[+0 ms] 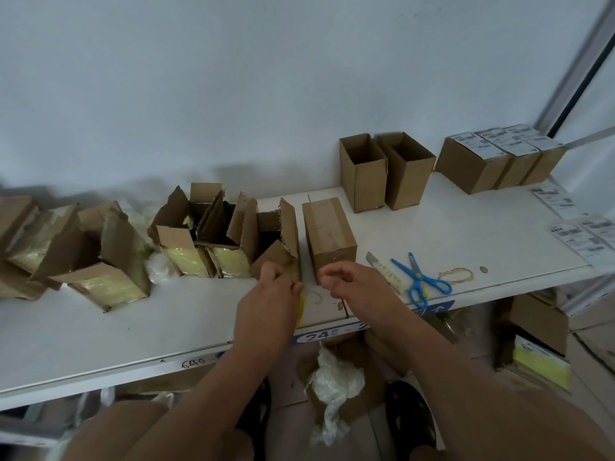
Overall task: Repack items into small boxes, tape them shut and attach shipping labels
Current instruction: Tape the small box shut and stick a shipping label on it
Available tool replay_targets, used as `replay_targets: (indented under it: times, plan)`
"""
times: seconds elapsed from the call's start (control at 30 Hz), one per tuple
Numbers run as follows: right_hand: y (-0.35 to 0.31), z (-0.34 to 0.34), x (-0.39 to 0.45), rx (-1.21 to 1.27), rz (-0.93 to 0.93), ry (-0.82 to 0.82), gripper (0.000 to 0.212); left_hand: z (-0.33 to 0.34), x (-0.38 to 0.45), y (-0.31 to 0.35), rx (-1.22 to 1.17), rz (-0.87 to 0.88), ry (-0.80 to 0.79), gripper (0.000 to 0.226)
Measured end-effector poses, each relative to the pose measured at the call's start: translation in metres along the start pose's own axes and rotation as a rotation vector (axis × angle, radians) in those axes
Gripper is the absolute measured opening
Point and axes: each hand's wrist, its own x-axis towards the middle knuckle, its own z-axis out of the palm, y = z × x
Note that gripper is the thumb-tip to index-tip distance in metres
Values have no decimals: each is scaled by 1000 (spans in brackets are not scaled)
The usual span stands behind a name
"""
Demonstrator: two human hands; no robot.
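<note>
A: What are the hands doing?

B: The left hand (266,296) is over the near part of the white table (100,331), fingers curled, thumb and fingertips pinched together at the front of a torn-open carton (278,241). A yellow roll (300,311), likely tape, peeks out beside its palm; I cannot tell whether the hand grips it.

A: And the right?

B: The right hand (352,282) hovers just in front of the sealed small box (329,236), fingers loosely curled. Whether anything thin sits between them, I cannot tell. It looks close to the box's near face, but contact is unclear.

A: Where is that box?

B: Lying on the table between the two hands' far side, taped along its top, just right of the torn carton.

A: What else is nearby?

B: To the right, a utility knife (386,272) and blue scissors (421,281) lie side by side. Behind them stand two open empty boxes (386,174), touching. Further right sits a cluster of labelled boxes (496,161), with loose shipping labels (579,231) on the table's right end. Left of the hands, more torn cartons (100,251) hold yellow packets (189,261).

A: Below the table?

B: Crumpled bubble wrap (332,390) lies on cardboard on the floor.
</note>
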Motion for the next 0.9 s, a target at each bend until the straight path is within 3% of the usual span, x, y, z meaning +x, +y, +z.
replay_targets:
  times: [0.07, 0.2, 0.27, 0.37, 0.47, 0.67, 0.9]
  plan:
    - [-4, -2, -1, -97, -16, 5, 17, 3, -2, -14, 142, 72, -138, 25]
    - [-7, -2, -3, -254, -63, 43, 18, 5, -1, -30, 315, 37, -327, 15]
    - [-6, -3, -4, -333, -89, 44, 20, 12, 0, -35, 369, 53, -264, 30]
    - [-6, -11, -6, -428, -108, 28, 19, 20, 5, -30, 418, 95, -218, 10]
    - [-5, -28, -9, -604, -170, 58, 21, 22, 12, -1, 344, 117, -105, 21]
    - [20, -86, -17, -1080, -174, 144, 29, 31, 32, 74, 236, 467, -84, 13]
    - [51, -174, -21, -1207, -45, 260, 28, 69, 83, 173, 279, 789, -120, 27]
